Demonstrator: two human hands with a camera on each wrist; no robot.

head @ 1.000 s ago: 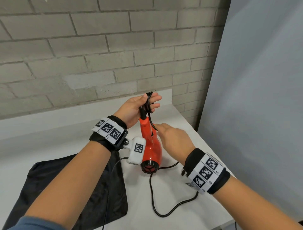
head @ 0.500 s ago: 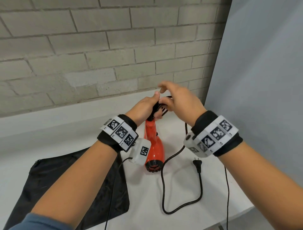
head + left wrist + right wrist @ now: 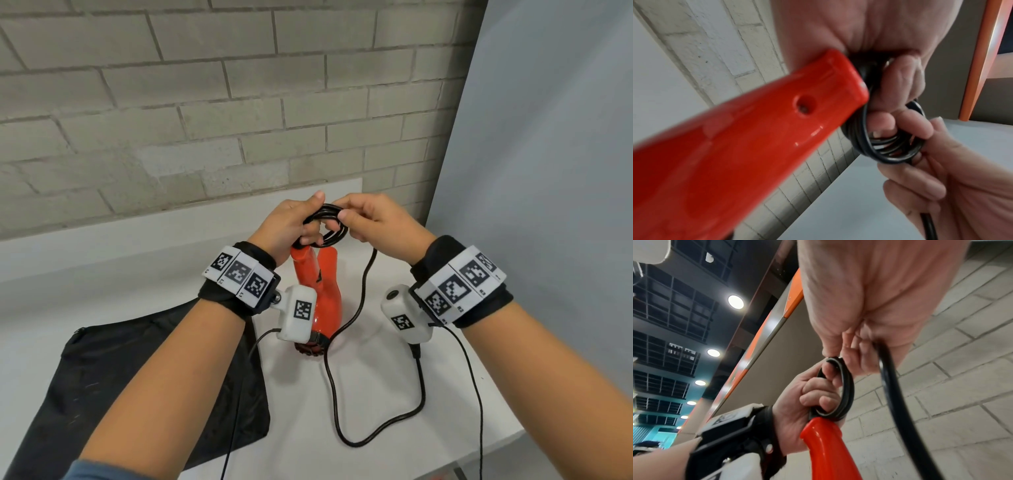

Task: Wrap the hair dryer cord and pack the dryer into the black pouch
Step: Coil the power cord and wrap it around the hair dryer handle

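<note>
Head view: the cord (image 3: 327, 224) is being coiled, packing not yet begun.
The left hand (image 3: 291, 222) is clutching coils above the red dryer (image 3: 325, 291); the right hand (image 3: 376, 219) is pinching cord, slack trailing over the surface (image 3: 376, 455); the black pouch (image 3: 137, 359) is lying flat. Wrist views are showing the same grips; no readable writing.

Hair dryer (image 3: 322, 294) stands on bench (image 3: 394, 455), handle up, nozzle end down. Left hand (image 3: 286, 224) and right hand (image 3: 380, 222) meet above handle, cord (image 3: 329, 219) coiled between them. Loose cord trails down right of dryer, loops on bench. Pouch (image 3: 113, 377) lies flat left of dryer. Wall (image 3: 205, 102) behind.
</note>
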